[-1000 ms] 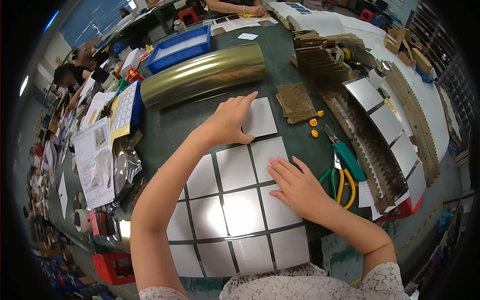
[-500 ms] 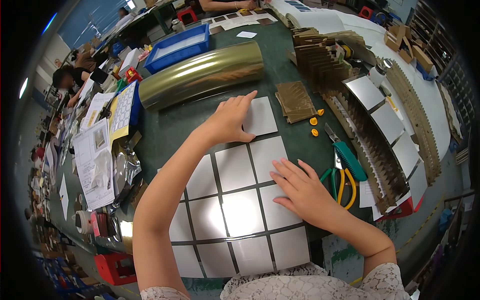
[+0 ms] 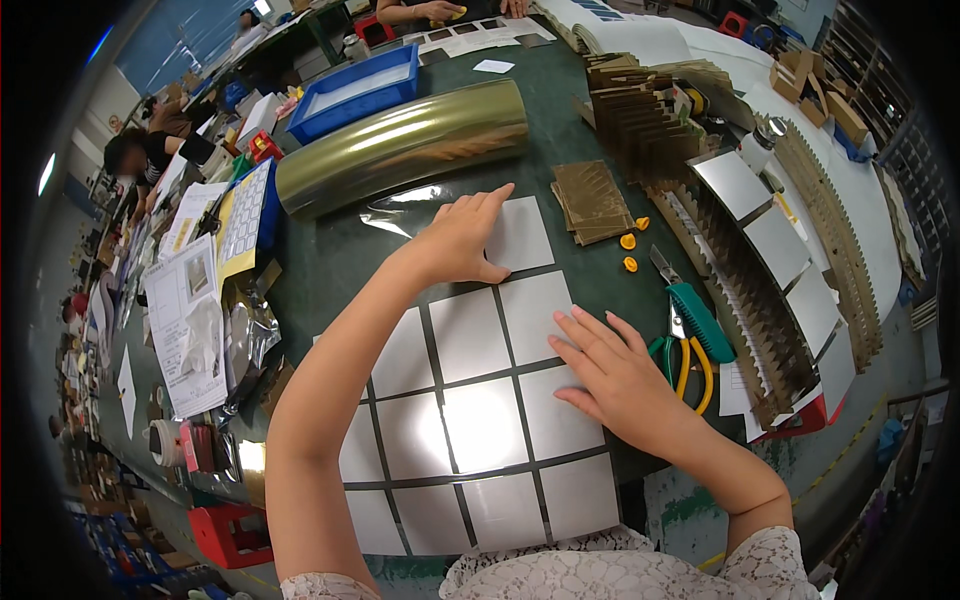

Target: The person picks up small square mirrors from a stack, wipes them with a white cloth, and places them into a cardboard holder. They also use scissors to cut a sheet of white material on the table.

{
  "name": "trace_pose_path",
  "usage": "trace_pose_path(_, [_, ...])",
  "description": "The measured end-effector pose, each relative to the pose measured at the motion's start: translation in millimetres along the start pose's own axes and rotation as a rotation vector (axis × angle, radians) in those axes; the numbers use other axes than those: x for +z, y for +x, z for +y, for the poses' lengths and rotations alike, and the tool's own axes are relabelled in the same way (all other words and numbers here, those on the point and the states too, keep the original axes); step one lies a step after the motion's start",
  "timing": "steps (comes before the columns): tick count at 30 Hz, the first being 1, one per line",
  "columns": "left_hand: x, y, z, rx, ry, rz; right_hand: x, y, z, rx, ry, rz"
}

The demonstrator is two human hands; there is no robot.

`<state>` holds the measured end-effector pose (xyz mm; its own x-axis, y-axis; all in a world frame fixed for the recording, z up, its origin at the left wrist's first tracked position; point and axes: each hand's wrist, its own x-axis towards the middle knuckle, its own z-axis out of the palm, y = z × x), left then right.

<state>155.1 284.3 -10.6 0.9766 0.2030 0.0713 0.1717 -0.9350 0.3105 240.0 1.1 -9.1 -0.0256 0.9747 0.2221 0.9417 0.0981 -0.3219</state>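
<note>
Square silvery-white plates (image 3: 470, 340) lie in rows on the green table, with narrow dark gaps between them. My left hand (image 3: 460, 240) lies stretched out at the far end of the rows. Its thumb and fingers are spread over the left edge of one separate plate (image 3: 525, 235). On the near right, my right hand (image 3: 615, 385) hovers over or rests on the right edge of the plates, fingers loosely apart and nothing in them. Beyond my left hand lies a large shiny gold-green roll of film (image 3: 405, 145), with a glinting clear sheet (image 3: 400, 212) in front of it.
Right of the plates are green-and-yellow-handled scissors (image 3: 690, 365), a green-handled cutter (image 3: 695, 315), small yellow finger cots (image 3: 628, 242) and stacked brown squares (image 3: 592, 203). Toothed racks (image 3: 740, 310) hold more plates. A blue tray (image 3: 355, 95) and papers (image 3: 190, 330) sit left. Another person's hands (image 3: 440, 10) are across the table.
My right hand has shifted slightly right, away from the plates' middle. Bright reflections now show on the sheet before the roll. My left hand stays put; the other person's hands have moved apart.
</note>
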Motion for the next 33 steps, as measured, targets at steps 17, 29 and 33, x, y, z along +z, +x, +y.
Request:
trace_pose_path(17, [2,4,-6,-0.035,0.009,-0.070,0,-2,2,-0.008,-0.033,-0.010])
trace_pose_path(29, [2,3,-9,-0.087,0.010,-0.132,-18,0,-8,-0.003,-0.021,-0.043])
trace_pose_path(33, [-2,-2,-7,-0.028,-0.033,0.007,-39,4,-5,-0.006,-0.016,-0.005])
